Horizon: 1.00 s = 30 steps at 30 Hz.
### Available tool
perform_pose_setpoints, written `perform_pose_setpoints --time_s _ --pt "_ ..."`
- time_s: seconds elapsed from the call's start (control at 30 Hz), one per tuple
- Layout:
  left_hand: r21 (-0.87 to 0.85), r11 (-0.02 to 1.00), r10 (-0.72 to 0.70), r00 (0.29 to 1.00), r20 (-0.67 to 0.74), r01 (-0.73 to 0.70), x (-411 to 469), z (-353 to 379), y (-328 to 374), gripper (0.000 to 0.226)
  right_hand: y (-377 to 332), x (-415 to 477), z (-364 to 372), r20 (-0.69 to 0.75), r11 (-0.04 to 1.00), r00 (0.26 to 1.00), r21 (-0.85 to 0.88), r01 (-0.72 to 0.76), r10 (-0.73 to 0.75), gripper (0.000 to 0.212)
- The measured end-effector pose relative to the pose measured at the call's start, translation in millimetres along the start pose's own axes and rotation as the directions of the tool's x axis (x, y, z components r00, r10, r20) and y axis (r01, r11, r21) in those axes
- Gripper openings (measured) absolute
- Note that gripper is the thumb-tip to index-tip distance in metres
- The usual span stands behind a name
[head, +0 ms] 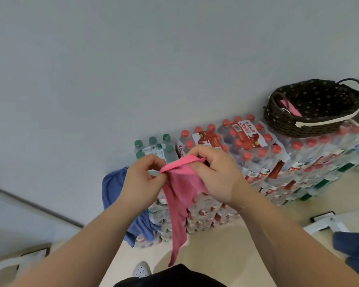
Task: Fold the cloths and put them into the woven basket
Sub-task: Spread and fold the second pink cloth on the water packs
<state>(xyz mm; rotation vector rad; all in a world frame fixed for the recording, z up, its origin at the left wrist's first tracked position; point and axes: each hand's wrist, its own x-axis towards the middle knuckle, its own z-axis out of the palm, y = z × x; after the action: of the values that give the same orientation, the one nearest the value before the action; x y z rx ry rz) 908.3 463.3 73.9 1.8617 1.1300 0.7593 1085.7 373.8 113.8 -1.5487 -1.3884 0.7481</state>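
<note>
Both hands are raised close together in front of the person, each pinching the top edge of one pink thin fabric cloth (180, 193). The left hand (142, 179) grips a bunched corner between thumb and curled fingers. The right hand (214, 175) holds the edge just beside it, its fingers curled round the fabric. The short span of cloth between them is slack and folded over. The rest hangs down in a narrow twisted strip between the forearms, its tip ending just above the person's dark clothing.

Behind the hands stands a stack of shrink-wrapped packs of red-capped water bottles (253, 154). One pack of green-capped bottles (153, 148) sits at its left end. One blue cloth (112, 189) is draped down the left side of the stack.

One dark brown woven basket with loop handles (288, 125) rests on top of the stack, up and to the right, well apart from the hands. Inside it lies a second pink cloth, folded flat (290, 107), against the near left wall. That makes two pink cloths and one blue.

One white perforated shoe (141, 270) shows on the pale floor below.
</note>
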Motion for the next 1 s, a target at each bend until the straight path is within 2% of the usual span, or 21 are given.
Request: perform_pose_setpoints --time_s 0.1,0.17,0.23,0.3,0.37,0.4,0.47,0.53,0.67,0.8,0.93,1.0 --pt "0.099 0.991 0.08 0.994 0.071 -0.087 6 9 -8 0.033 -2 1 -10 -0.02 0.999 1.0 0.03 0.017 -0.016 0.024" --pt "0.093 0.994 0.039 0.987 0.154 -0.054 7 11 -11 0.029 -2 4 -19 -0.045 1.0 0.999 0.011 0.029 -0.029 0.027" --pt "0.032 0.999 -0.01 0.976 0.217 0.003 7 13 -12 0.021 -3 9 -26 -0.061 0.997 0.996 -0.055 0.056 -0.059 0.029" --pt "-0.107 0.99 -0.062 0.966 0.251 0.091 5 14 -12 0.013 -3 14 -30 -0.064 0.991 0.995 -0.113 0.073 -0.08 0.026" --pt "-0.245 0.955 -0.108 0.965 0.238 0.167 6 13 -11 0.012 0 18 -35 -0.078 0.991 0.995 -0.124 0.054 -0.064 0.015" --pt "-0.252 0.951 -0.119 0.966 0.229 0.177 7 11 -12 0.014 3 19 -38 -0.092 0.991 0.995 -0.129 0.037 -0.049 0.01" --pt "-0.169 0.974 -0.104 0.959 0.263 0.152 10 6 -16 0.016 13 20 -43 -0.118 0.989 0.993 -0.144 0.014 -0.031 0.008" --pt "-0.085 0.99 -0.071 0.928 0.366 0.109 11 1 -19 0.021 26 19 -44 -0.161 0.987 0.987 -0.158 -0.025 -0.001 0.007" --pt "-0.089 0.987 -0.076 0.883 0.463 0.131 11 -4 -33 0.048 53 18 -41 -0.306 0.979 0.951 -0.174 -0.105 0.048 0.008" --pt "-0.077 0.985 -0.084 0.821 0.564 0.154 22 -10 -61 0.04 61 30 -40 -0.448 0.974 0.886 -0.121 -0.192 0.119 0.008" --pt "-0.038 0.98 -0.138 0.798 0.586 0.197 35 -14 -87 0.034 62 51 -39 -0.478 0.955 0.869 -0.174 -0.239 0.13 0.013" --pt "0.007 0.977 -0.173 0.784 0.596 0.211 45 -15 -102 0.034 69 58 -42 -0.489 0.928 0.859 -0.228 -0.294 0.151 0.025"
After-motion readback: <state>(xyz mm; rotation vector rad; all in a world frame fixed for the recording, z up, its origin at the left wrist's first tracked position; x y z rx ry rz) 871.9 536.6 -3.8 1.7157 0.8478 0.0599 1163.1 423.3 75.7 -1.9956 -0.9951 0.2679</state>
